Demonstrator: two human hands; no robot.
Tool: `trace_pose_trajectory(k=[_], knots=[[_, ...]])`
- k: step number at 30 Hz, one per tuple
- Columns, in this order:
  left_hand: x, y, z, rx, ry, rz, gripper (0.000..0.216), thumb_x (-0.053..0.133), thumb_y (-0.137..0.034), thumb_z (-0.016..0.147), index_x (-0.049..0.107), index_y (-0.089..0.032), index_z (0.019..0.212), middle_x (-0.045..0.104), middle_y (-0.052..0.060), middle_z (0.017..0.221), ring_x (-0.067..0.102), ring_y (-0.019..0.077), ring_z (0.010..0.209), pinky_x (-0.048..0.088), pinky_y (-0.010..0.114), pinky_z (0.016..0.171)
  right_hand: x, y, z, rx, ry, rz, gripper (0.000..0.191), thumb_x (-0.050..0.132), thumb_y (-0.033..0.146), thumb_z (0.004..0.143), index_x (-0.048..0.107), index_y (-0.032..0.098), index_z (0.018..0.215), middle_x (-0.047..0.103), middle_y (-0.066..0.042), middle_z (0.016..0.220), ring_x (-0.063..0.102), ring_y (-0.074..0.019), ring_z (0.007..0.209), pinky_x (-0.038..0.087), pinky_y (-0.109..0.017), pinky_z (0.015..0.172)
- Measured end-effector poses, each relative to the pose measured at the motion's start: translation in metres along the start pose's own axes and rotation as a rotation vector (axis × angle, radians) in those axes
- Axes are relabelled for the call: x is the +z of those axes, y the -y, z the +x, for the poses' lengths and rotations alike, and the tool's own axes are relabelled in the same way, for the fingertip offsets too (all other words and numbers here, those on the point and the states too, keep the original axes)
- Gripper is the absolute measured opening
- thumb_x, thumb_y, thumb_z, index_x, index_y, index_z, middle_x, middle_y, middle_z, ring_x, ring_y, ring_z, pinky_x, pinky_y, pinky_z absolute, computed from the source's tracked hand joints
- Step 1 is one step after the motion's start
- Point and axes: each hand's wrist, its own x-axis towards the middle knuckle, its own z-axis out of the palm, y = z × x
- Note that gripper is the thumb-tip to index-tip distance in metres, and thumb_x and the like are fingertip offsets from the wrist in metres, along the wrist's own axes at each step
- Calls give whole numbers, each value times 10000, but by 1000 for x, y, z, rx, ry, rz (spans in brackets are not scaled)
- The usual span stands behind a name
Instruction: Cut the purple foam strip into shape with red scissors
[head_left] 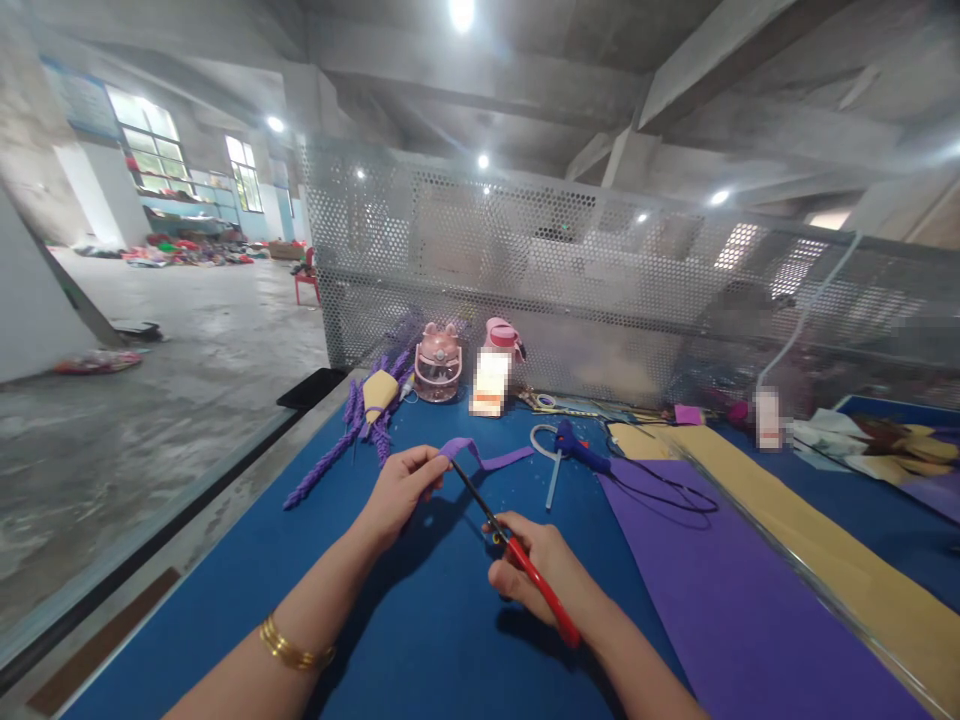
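Observation:
My left hand (405,492) pinches one end of a narrow purple strip (504,460), which curls away to the right above the blue table. In my right hand (544,565) is a pair of scissors (536,585) with red handles. The dark blades point up and left, with their tips at the strip beside my left fingertips. Whether the blades are parted is hard to make out. Just beyond the strip's far end lies a blue glue gun (581,447) with a pale glue stick (553,482) poking out near a roll of tape.
Purple sheet (720,570) and yellow sheet (810,520) cover the table's right side. Braided purple stems with a yellow piece (380,393) lie at the back left. A pink bear-eared container (439,362) and a pink bottle (501,335) stand before the perforated metal screen (600,290).

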Motion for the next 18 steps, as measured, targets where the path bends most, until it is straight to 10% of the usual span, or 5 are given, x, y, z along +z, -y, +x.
trace_pose_trajectory(k=[18], knots=[[11,-4,-9,107,109,174,303,513,-401,803,503,-156,625,435,-51,530,362,75,483,275,194,475,3,10,-1,-107,-199,-504,442,560,615,754,525,193,880,452,45,571,398,-124,498,265,-216,481]])
